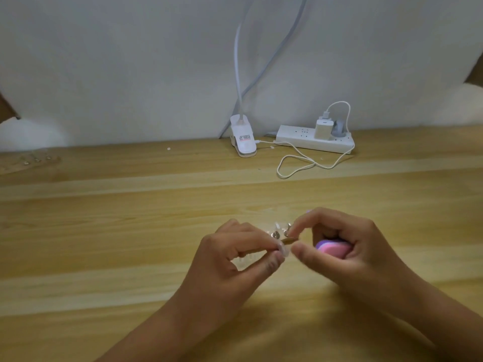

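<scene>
Pale wood grain fills the near view: one bench (pixel 130 231), and over it we count two bare hands.

The left hand (pixel 235 257) has its grip pressed together, thumb and forefinger pinching one small clear plastic piece (pixel 282 250) just above the bench, between the two hands. The right hand (pixel 347 246) curls its rear fingers round one pink-and-purple block (pixel 333 249), held in the palm. Its thumb and forefinger reach toward the clear piece, and we cannot tell whether they pinch it too.

Just beyond the fingertips we make out two silvery round studs (pixel 275 234), side by side and blurred; whether they sit on the bench or on the clear plastic, we cannot tell.

Farther back lies one looped white cable (pixel 295 165). At the far edge stand one white clip lamp (pixel 243 138), its neck rising out of view, and beside it one white power strip (pixel 300 139) carrying two plugs: one white charger (pixel 324 129) and one grey plug (pixel 339 128). Far to the left we count three small metal bits (pixel 36 160) in a row. Behind everything hangs a grey-white wall (pixel 130 61).
</scene>
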`<state>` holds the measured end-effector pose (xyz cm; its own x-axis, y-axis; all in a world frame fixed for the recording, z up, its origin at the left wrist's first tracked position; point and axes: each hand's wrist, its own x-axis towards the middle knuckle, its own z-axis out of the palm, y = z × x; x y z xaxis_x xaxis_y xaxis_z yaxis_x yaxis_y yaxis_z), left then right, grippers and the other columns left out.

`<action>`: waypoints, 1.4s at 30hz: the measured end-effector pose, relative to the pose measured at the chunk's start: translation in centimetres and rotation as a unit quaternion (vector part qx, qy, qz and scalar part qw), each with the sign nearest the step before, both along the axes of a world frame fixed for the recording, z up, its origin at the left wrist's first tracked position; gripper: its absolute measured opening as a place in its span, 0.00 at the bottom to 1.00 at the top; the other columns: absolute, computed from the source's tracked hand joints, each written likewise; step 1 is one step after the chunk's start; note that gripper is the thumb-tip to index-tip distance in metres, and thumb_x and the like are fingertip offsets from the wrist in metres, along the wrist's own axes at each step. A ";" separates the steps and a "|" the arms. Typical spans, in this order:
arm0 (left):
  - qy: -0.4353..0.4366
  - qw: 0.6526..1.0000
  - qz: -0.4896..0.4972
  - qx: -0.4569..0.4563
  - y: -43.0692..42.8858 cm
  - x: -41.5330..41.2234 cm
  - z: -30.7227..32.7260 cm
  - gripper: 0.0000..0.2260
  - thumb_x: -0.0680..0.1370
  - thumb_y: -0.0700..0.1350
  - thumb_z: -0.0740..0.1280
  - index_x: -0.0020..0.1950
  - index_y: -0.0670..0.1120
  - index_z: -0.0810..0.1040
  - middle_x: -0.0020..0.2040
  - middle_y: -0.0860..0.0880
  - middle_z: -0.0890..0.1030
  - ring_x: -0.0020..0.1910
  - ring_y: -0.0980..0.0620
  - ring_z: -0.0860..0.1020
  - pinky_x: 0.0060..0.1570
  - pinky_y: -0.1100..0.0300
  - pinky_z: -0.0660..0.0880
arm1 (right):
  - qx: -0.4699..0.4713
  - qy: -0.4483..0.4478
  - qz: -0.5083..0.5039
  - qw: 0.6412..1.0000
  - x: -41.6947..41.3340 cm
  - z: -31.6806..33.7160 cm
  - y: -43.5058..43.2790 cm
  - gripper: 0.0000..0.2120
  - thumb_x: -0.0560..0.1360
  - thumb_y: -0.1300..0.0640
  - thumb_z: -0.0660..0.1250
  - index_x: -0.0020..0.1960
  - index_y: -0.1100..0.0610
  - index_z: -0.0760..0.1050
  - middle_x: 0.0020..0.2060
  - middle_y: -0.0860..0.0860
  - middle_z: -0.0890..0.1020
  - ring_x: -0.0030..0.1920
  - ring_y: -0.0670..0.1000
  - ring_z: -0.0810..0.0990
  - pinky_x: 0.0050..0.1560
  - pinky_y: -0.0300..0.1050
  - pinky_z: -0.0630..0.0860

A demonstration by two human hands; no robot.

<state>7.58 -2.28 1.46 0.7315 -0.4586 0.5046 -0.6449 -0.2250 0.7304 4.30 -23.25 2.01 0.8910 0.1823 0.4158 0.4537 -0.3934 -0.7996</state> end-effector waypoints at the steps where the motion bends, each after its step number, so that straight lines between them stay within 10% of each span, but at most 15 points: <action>1: 0.000 1.000 0.000 0.002 -0.1 -0.1 -0.1 0.04 0.75 0.50 0.70 0.45 0.53 0.85 0.43 0.59 0.83 0.45 0.50 0.78 0.40 0.61 0.71 | -0.002 0.005 -0.020 1.000 0.0 -0.2 -0.3 0.11 0.78 0.45 0.71 0.40 0.50 0.79 0.27 0.42 0.71 0.29 0.41 0.67 0.42 0.49 0.78; 5: 0.001 1.000 0.004 0.000 -0.2 -0.4 -0.5 0.02 0.75 0.46 0.72 0.44 0.51 0.85 0.43 0.60 0.83 0.42 0.51 0.78 0.39 0.62 0.70 | 0.008 0.005 -0.039 0.999 -0.1 -0.2 -1.0 0.15 0.75 0.48 0.59 0.34 0.55 0.71 0.28 0.48 0.68 0.29 0.42 0.66 0.34 0.31 0.67; 13: -0.013 0.999 0.046 0.016 -0.2 -0.2 -0.7 0.04 0.73 0.42 0.72 0.45 0.47 0.86 0.36 0.63 0.80 0.35 0.58 0.74 0.39 0.71 0.66 | -0.067 -0.045 0.011 0.997 -0.1 -1.0 -0.2 0.13 0.78 0.53 0.70 0.62 0.49 0.75 0.51 0.42 0.79 0.48 0.49 0.80 0.48 0.43 0.78; 21: 0.003 0.999 0.037 0.032 0.1 -0.1 -0.7 0.07 0.75 0.46 0.70 0.50 0.55 0.86 0.38 0.57 0.81 0.41 0.50 0.76 0.40 0.59 0.71 | -0.104 -0.146 0.013 0.984 0.0 -1.9 0.1 0.12 0.77 0.64 0.70 0.59 0.57 0.80 0.55 0.42 0.83 0.59 0.47 0.82 0.70 0.47 0.70; 42: -0.005 0.999 0.030 0.044 -0.1 -0.1 -0.9 0.08 0.74 0.46 0.70 0.50 0.59 0.84 0.38 0.57 0.81 0.41 0.52 0.75 0.41 0.59 0.70 | -0.174 -0.218 0.016 0.960 0.0 -1.9 0.2 0.09 0.79 0.67 0.68 0.57 0.63 0.82 0.55 0.53 0.81 0.57 0.49 0.82 0.65 0.47 0.74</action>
<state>7.50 -2.37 0.53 0.7535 -0.4567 0.4729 -0.6363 -0.3258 0.6993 4.34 -23.02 0.13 0.6373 0.4031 0.6568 0.7322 -0.5825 -0.3529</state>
